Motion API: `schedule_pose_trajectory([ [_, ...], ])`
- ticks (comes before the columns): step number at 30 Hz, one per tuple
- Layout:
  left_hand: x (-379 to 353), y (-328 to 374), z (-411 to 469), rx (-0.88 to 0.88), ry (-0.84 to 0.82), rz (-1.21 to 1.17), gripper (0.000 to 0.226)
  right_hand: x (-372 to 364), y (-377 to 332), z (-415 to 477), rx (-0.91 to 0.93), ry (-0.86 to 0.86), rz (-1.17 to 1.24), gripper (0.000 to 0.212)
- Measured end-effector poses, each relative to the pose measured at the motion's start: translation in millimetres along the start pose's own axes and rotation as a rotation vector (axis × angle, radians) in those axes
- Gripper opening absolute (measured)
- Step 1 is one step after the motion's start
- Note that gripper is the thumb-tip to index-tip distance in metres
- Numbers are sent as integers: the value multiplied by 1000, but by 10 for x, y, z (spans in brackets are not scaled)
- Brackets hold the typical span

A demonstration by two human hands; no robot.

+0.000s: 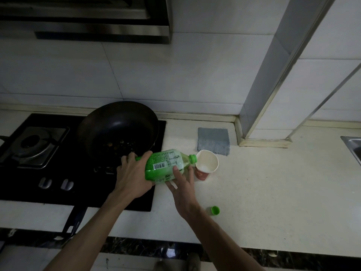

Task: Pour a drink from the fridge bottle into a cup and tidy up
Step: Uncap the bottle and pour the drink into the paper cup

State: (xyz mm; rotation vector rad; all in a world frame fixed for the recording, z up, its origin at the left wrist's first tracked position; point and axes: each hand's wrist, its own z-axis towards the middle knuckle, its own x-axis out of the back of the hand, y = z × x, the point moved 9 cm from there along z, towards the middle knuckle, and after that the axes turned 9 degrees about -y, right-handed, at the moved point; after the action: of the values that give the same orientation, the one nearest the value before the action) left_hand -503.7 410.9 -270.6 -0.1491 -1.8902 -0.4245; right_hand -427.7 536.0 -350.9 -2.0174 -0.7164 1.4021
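Both hands hold the green bottle tipped sideways. The left hand wraps its bottom; the right hand supports underneath. Its mouth touches the cup on the table.

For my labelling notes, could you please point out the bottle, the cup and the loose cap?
bottle (164, 163), head view, label.
cup (207, 160), head view, inner wall.
loose cap (215, 210), head view, side.
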Motion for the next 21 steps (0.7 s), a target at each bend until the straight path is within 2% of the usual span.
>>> schedule_pose_trajectory([
  [6, -249, -109, -40, -28, -28, -326, 90, -125, -310, -77, 217, 15, -170, 60],
  [9, -413, -131, -71, -64, -37, -569, 83, -245, -385, -142, 316, -19, -372, 67],
  [12, -565, -88, -133, -57, -44, -781, 79, -274, -347, -200, 351, 22, -620, 82],
  [17, -739, -104, -136, -59, 44, -880, 53, -361, -332, -350, 412, 52, -937, 85],
  [21, -875, 11, -136, -61, -8, -1043, 59, -348, -333, -399, 416, 88, -1095, 85],
])
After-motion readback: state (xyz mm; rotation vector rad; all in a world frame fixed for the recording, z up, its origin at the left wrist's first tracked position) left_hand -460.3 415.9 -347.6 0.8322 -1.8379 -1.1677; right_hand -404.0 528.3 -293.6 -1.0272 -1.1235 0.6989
